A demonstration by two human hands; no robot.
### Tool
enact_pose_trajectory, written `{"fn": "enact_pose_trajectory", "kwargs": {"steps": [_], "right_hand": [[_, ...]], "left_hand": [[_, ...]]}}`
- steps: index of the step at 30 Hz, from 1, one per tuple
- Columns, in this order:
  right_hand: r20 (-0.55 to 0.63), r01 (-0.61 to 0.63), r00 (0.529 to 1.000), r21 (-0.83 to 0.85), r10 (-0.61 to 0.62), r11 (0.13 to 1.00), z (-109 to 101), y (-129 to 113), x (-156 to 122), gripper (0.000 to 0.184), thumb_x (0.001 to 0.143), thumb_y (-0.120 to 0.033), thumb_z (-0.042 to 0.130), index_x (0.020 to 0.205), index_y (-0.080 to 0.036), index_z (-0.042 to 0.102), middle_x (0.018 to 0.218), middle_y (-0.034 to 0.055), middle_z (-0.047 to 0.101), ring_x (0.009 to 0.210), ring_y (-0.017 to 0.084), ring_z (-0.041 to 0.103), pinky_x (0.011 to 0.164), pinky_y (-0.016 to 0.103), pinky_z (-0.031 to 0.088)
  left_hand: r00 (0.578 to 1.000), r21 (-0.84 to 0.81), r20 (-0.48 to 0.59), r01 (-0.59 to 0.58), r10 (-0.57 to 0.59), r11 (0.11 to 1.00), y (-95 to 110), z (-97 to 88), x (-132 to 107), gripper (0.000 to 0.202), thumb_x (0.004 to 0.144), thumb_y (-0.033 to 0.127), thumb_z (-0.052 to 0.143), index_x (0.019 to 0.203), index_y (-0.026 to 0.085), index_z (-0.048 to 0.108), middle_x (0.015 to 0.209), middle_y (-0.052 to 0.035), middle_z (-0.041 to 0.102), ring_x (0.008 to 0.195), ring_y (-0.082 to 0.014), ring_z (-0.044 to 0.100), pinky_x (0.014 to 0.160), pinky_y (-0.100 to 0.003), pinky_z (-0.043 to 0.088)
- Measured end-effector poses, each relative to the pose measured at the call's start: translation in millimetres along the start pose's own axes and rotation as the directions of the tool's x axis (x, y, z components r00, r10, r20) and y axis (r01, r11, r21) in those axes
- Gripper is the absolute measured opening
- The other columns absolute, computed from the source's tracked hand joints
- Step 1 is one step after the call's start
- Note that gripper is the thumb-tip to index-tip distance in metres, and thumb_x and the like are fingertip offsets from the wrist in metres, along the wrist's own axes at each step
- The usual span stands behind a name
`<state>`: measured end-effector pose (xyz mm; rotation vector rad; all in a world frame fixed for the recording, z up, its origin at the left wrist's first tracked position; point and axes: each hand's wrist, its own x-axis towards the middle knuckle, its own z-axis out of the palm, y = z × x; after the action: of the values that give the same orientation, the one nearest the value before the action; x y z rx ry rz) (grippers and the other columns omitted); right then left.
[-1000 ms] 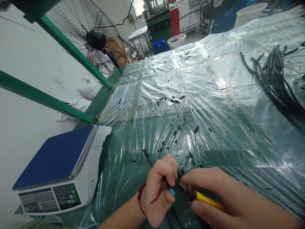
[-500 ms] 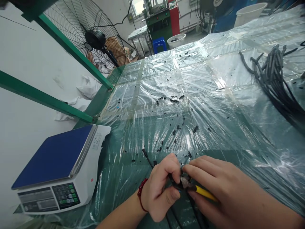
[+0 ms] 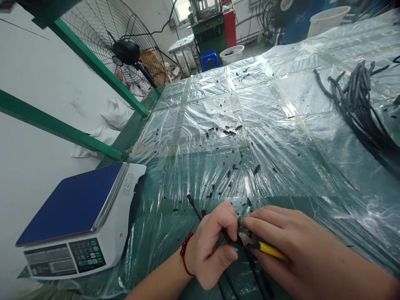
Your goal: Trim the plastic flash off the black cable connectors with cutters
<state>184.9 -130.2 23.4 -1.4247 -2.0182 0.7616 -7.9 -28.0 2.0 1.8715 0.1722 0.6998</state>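
A digital scale (image 3: 71, 202) with a blue platform stood at the bench's near left corner. Green metal bars (image 3: 59, 123) slanted down to the left edge, and a black wire-guard fan (image 3: 125, 52) stood beyond it, near the far left corner. A plastic-covered bench (image 3: 200, 175) carried small black scraps (image 3: 229, 132), strewn from its middle toward the far edge. Toward the near edge, the left hand (image 3: 214, 248), a red bead bracelet (image 3: 186, 246) at its wrist, was curled with thumb and fingers gripping a black cable (image 3: 229, 239); a bit of blue showed beside the thumb tip. Just to the right, the right hand (image 3: 290, 243) was closed around yellow-handled pliers (image 3: 265, 249), whose metal head met the cable beside the left fingertips; whether the jaws were closed on it could not be told. More black cables (image 3: 229, 285) ran below the hands toward the near edge. Well apart from both hands, a bundle of dark cables (image 3: 359, 100) lay toward the right edge.
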Motion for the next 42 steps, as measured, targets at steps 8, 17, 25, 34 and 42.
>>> {"fn": "enact_pose_trajectory", "kwargs": {"steps": [8, 17, 25, 34, 42], "right_hand": [[-0.068, -0.019, 0.998, -0.129, 0.011, 0.991, 11, 10, -3, 0.018, 0.096, -0.030, 0.059, 0.081, -0.022, 0.053, 0.075, -0.0023, 0.058, 0.067, 0.016, 0.053, 0.060, 0.032, 0.029], [-0.246, -0.145, 0.965, -0.187, 0.097, 0.972, 15, 18, -3, 0.012, 0.096, -0.028, 0.056, 0.088, -0.021, 0.059, 0.076, 0.0000, 0.061, 0.068, 0.018, 0.057, 0.061, 0.032, 0.029], [-0.432, -0.117, 0.900, -0.363, -0.056, 0.924, 20, 16, -1, 0.018, 0.098, -0.031, 0.059, 0.086, -0.019, 0.062, 0.072, 0.0013, 0.058, 0.067, 0.020, 0.054, 0.064, 0.034, 0.029], [-0.257, -0.052, 0.966, -0.249, -0.014, 0.967, 16, 24, -3, 0.022, 0.103, -0.037, 0.053, 0.095, -0.019, 0.061, 0.078, 0.0003, 0.061, 0.069, 0.019, 0.057, 0.063, 0.033, 0.033], [-0.029, -0.171, 0.985, -0.105, 0.169, 0.980, 13, 26, 0, 0.028, 0.103, -0.042, 0.048, 0.088, -0.020, 0.057, 0.081, 0.0002, 0.063, 0.075, 0.019, 0.060, 0.064, 0.032, 0.032]], "left_hand": [[0.999, 0.034, 0.043, 0.031, -0.032, 0.999, 1, -3.3, 4, 0.026, 0.100, 0.048, 0.046, 0.096, 0.023, 0.042, 0.081, -0.0017, 0.040, 0.073, -0.0194, 0.041, 0.067, -0.033, 0.034], [0.930, 0.301, -0.362, 0.174, -0.056, 0.938, -4, -1.9, 8, 0.038, 0.087, 0.049, 0.071, 0.095, 0.022, 0.045, 0.091, -0.0029, 0.040, 0.084, -0.0213, 0.040, 0.074, -0.033, 0.034], [0.952, 0.381, -0.137, 0.306, -0.274, 0.872, 9, -6.0, 10, 0.039, 0.097, 0.046, 0.057, 0.071, 0.019, 0.045, 0.064, 0.0021, 0.043, 0.060, -0.0138, 0.040, 0.059, -0.028, 0.027], [0.927, 0.210, 0.041, 0.357, -0.373, 0.910, 11, -12.8, 15, 0.037, 0.101, 0.046, 0.046, 0.076, 0.019, 0.045, 0.069, 0.0006, 0.042, 0.061, -0.0139, 0.039, 0.058, -0.028, 0.027], [0.913, 0.267, 0.116, 0.351, -0.392, 0.897, 8, -14.7, 18, 0.031, 0.101, 0.040, 0.038, 0.079, 0.019, 0.045, 0.071, 0.0009, 0.043, 0.062, -0.0146, 0.039, 0.059, -0.029, 0.028]]}}
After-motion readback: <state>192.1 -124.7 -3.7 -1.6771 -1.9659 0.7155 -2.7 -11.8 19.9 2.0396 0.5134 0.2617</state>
